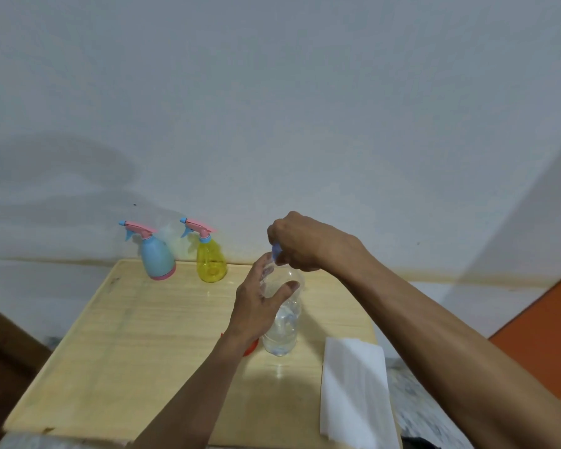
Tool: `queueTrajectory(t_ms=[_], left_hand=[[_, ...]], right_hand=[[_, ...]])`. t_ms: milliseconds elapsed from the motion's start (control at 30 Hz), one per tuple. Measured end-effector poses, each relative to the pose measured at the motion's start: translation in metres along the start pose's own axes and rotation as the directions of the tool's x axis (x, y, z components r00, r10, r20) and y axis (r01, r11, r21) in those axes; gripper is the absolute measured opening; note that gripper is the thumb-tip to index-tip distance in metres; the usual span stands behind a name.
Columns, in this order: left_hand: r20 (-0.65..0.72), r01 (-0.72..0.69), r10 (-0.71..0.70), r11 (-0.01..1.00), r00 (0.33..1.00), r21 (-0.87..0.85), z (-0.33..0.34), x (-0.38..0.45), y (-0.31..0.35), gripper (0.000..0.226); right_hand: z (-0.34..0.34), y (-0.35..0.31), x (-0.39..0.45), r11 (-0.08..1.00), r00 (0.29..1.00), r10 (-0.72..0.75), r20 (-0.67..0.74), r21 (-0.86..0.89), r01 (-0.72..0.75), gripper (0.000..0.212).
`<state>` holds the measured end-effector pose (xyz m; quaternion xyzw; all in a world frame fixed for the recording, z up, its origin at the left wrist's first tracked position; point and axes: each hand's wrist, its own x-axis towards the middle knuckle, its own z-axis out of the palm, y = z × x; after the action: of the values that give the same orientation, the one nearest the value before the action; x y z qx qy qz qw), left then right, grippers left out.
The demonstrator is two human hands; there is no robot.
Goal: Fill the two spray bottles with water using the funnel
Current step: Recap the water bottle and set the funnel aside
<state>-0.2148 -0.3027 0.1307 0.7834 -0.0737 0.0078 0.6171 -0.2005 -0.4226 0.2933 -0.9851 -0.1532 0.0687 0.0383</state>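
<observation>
Wooden table (117,335); bottle (280,332) mid-surface

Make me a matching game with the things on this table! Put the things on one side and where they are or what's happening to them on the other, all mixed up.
Things:
1. blue spray bottle
2. yellow spray bottle
3. clear water bottle
4. white cloth

Places or states:
A. lying flat at the table's near right edge
B. gripped by the left hand while the right hand pinches its blue cap
C. standing at the back, furthest left
D. standing at the back, just right of its twin

Pairs: 1-C, 2-D, 3-B, 4-A
</observation>
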Motion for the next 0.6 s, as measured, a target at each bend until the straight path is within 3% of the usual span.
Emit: queueTrajectory(t_ms=[100,167,333,467,600], left_hand=[[-0.002,0.000,0.000,1.000,1.000,0.008,0.0008,0.0024,0.0010,0.071],[0.005,-0.003,0.003,1.000,1.000,0.008,0.0006,0.0026,0.0007,0.068],[0.009,-0.022,0.022,1.000,1.000,0.018,0.0005,0.0016,0.0028,0.058],[0.006,-0.021,0.021,1.000,1.000,0.008,-0.0008,0.0015,0.0008,0.063],[0.017,-0.006,0.006,1.000,1.000,0.018,-0.0007,0.0009,0.0026,0.058]], right_hand=[[0.0005,-0.0005,0.0027,1.000,1.000,-0.005,0.015,0.026,0.005,0.024],[0.0036,-0.0015,0.0053,1.000,1.000,0.024,-0.001,-0.014,-0.024,0.009],[0.0048,-0.0034,0.0055,0.997,0.998,0.062,-0.009,-0.044,-0.063,0.032],[-0.0004,0.0006,0.0039,0.999,0.998,0.034,0.062,-0.029,-0.032,0.024],[0.0048,-0.0010,0.0043,0.995,0.998,0.051,0.024,-0.091,-0.049,0.016]])
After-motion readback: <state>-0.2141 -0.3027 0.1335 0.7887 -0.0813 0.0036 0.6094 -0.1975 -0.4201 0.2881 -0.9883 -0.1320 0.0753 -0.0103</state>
